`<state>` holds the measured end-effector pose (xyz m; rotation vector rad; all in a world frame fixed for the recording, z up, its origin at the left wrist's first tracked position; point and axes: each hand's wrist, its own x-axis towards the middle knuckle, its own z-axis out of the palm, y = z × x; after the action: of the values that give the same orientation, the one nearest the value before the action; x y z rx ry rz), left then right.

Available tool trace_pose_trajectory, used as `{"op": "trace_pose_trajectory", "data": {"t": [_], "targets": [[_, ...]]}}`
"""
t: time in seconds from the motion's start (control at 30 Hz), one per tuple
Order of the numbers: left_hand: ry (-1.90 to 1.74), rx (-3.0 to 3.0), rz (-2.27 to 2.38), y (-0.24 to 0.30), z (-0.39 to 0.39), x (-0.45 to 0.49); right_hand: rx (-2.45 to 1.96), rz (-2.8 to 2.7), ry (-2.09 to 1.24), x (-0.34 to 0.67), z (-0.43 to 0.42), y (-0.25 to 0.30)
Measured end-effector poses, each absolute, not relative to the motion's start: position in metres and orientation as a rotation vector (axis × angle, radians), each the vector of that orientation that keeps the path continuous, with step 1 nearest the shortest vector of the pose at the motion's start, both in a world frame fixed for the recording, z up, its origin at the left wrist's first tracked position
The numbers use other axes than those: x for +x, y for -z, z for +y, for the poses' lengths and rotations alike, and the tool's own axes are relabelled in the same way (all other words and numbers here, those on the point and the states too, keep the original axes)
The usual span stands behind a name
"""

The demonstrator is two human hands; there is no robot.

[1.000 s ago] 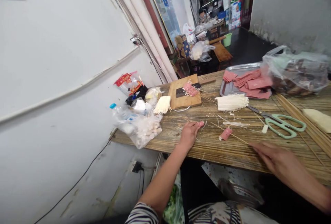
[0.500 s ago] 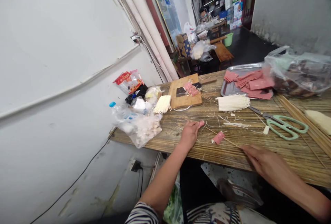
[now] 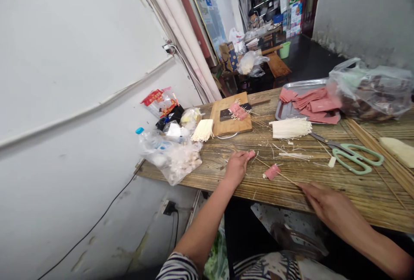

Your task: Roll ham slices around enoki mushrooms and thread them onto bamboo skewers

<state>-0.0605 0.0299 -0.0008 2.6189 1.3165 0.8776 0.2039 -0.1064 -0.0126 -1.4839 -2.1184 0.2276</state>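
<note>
My right hand pinches the back end of a thin wooden skewer low over the table's front part. A pink slice rolled round enoki mushrooms is threaded on that skewer, and the skewer's front end reaches toward my left hand. Between my left fingers is a second pink roll, mostly hidden by the hand. Loose enoki strands lie just beyond. Farther back is a bundle of trimmed enoki, beside green-handled scissors.
A metal tray holds pink slices, with a plastic bag next to it. Finished rolls lie on a knife on the cutting board. More enoki and bags are at left. Skewers lie right.
My right hand has shifted slightly left with the skewer and its roll, bringing the skewer's front end closer to the roll in my left hand. My left hand stays put.
</note>
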Motion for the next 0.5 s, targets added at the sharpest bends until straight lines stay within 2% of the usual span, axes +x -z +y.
{"op": "trace_pose_trajectory", "data": {"t": [0.5], "targets": [[-0.847,2.630,1.286,-0.0034,0.0303,-0.0604,-1.467,-2.095,-0.207,0.2040,-0.1074,0.0174]]}}
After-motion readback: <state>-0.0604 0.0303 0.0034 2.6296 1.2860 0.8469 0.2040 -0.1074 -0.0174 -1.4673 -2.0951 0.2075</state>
